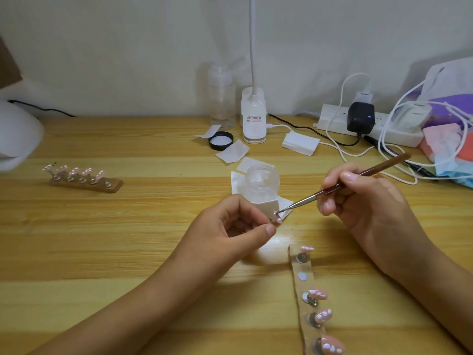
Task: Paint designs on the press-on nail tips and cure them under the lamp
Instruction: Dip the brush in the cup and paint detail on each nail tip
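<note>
My left hand (236, 222) pinches a small pink nail tip (278, 218) between thumb and fingers at the middle of the table. My right hand (363, 201) grips a thin brown brush (358, 179); its fine point touches that nail tip. A wooden holder strip (305, 285) lies below my right hand with several pink nail tips bearing white dots, one stud on it bare. A second wooden holder (85, 181) with several painted tips sits at the left. A white curing lamp (15, 134) shows partly at the left edge.
An open glass jar (261, 180) stands on white wipes just behind my hands; its black lid (220, 140) lies further back. A clear bottle (222, 98), a white desk lamp base (254, 116), a power strip (368, 128) with cables and a cluttered bag (450, 119) line the back and right.
</note>
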`<control>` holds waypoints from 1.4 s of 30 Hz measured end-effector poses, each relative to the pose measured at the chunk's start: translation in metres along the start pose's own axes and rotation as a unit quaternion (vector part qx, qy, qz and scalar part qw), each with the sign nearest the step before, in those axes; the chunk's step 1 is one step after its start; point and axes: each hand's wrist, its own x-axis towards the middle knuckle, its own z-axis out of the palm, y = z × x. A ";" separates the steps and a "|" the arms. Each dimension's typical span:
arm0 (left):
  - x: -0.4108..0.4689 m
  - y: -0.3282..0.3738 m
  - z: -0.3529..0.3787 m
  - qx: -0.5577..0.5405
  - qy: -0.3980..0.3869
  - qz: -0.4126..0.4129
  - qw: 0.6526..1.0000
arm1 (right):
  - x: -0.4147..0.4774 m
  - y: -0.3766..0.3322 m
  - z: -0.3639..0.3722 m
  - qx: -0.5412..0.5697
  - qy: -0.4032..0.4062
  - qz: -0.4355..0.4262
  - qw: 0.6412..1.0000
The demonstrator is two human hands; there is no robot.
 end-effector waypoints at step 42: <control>0.001 -0.001 -0.003 -0.031 0.008 0.026 0.999 | -0.003 0.000 0.005 -0.014 -0.032 -0.018 0.999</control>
